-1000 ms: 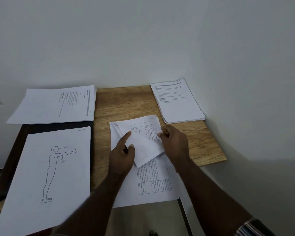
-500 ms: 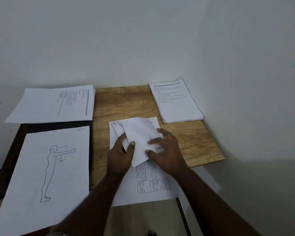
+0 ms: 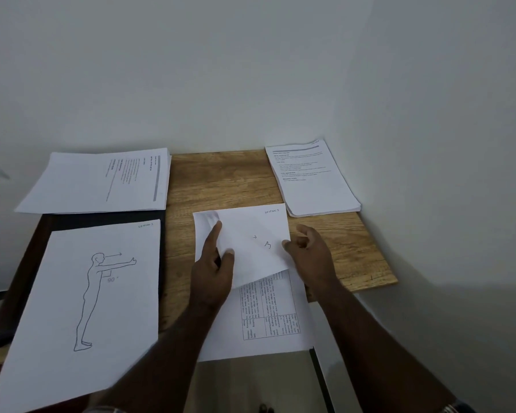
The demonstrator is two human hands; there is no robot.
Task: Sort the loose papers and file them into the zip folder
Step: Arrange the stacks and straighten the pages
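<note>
A pile of papers lies at the front middle of the wooden table (image 3: 221, 180); its exposed lower sheet (image 3: 268, 308) bears a printed table. A sheet from the pile (image 3: 251, 234) is turned up and back, blank side up, with faint marks and a handwritten note at its corner. My left hand (image 3: 212, 275) holds the turned sheet at its left side, thumb on top and forefinger stretched along it. My right hand (image 3: 310, 257) pinches the sheet's right edge with thumb and curled fingers. No zip folder is plainly in view.
A stack of printed pages (image 3: 102, 180) lies at the far left and another stack (image 3: 313, 180) at the far right by the wall. A sheet with a line drawing of a standing figure (image 3: 81, 293) lies front left on a black surface (image 3: 102, 217).
The lifted sheet has swung further back and now lies almost flat, hiding the upper half of the printed table. My right hand slid from on top of it to its right edge.
</note>
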